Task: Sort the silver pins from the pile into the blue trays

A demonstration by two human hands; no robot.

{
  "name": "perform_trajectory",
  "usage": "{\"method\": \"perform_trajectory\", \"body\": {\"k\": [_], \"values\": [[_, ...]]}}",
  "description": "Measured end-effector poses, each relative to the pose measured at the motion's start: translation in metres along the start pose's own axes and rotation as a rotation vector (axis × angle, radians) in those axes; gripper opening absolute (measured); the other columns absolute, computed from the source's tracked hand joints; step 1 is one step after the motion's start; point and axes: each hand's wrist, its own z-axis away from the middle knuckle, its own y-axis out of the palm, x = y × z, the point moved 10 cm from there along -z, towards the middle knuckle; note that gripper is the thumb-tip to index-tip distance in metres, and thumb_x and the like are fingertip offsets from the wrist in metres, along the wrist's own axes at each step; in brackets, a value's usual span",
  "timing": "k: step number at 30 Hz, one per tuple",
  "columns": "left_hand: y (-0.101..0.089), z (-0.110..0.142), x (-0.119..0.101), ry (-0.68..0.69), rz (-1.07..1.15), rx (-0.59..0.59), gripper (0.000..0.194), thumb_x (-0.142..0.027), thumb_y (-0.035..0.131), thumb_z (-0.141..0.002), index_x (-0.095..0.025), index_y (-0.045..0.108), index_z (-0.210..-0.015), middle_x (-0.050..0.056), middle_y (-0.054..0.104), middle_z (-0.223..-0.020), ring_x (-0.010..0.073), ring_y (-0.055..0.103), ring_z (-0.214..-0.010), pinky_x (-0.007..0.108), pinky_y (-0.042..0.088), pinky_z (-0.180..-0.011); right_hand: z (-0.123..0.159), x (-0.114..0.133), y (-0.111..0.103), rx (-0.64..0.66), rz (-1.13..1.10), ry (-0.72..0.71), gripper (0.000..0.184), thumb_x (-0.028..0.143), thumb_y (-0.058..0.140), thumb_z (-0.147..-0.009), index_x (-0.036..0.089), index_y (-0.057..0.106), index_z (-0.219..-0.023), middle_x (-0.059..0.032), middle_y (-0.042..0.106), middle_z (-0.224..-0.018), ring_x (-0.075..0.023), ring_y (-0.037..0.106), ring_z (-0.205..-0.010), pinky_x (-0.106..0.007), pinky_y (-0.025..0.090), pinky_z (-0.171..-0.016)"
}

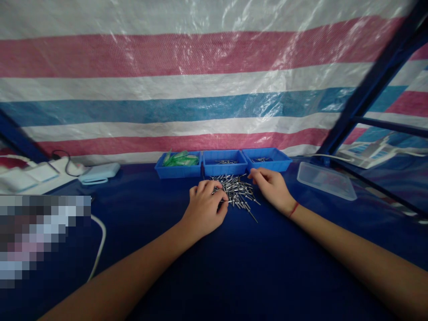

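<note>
A loose pile of silver blind rivets point(239, 189) lies on the dark blue tabletop. My left hand point(207, 205) rests at the pile's left side, its fingers curled and closed round a few rivets; one pokes out between thumb and forefinger. At the pile's right edge, my right hand point(272, 187) is closed in a pinch, and whatever its fingertips hold is too small to make out. Just behind the pile stand a middle blue bin point(224, 169) and a right blue bin point(277, 162), each with some rivets inside.
A left blue bin point(177, 172) holds green plastic bags. To the right lies a clear plastic lid point(326, 180). Power strips point(43, 176), a light blue case point(100, 173) and a white cable point(101, 240) are on the left. A striped tarp point(200, 107) hangs behind.
</note>
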Motion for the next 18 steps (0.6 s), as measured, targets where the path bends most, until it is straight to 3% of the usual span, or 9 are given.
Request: {"method": "perform_trajectory", "body": {"k": [3, 9, 18], "values": [[-0.004, -0.001, -0.001, 0.004, 0.002, -0.023, 0.014, -0.028, 0.049, -0.086, -0.024, 0.062, -0.085, 0.002, 0.057, -0.111, 0.023, 0.044, -0.109, 0.043, 0.031, -0.087, 0.009, 0.025, 0.005, 0.037, 0.035, -0.154, 0.038, 0.042, 0.042, -0.086, 0.016, 0.062, -0.067, -0.0007, 0.057, -0.06, -0.0129, 0.051, -0.057, -0.025, 0.038, -0.056], [-0.012, -0.002, 0.0, 0.004, 0.057, -0.075, 0.015, -0.026, 0.044, -0.09, -0.024, 0.059, -0.093, 0.0, 0.065, -0.096, 0.0188, 0.052, -0.098, 0.039, 0.031, -0.084, 0.044, 0.088, 0.032, 0.233, 0.138, -0.631, 0.016, 0.029, 0.051, -0.084, 0.017, 0.061, -0.088, -0.0041, 0.063, -0.08, -0.0144, 0.056, -0.074, -0.029, 0.042, -0.07], [-0.022, -0.004, 0.008, 0.014, 0.354, -0.2, 0.014, -0.024, 0.057, -0.082, -0.02, 0.058, -0.096, 0.001, 0.068, -0.092, 0.0148, 0.062, -0.085, 0.03, 0.043, -0.08, 0.05, 0.088, 0.043, 0.295, 0.24, -0.647, 0.018, 0.024, 0.044, -0.089, 0.017, 0.06, -0.085, -0.0036, 0.063, -0.079, -0.015, 0.054, -0.076, -0.03, 0.038, -0.071]]}}
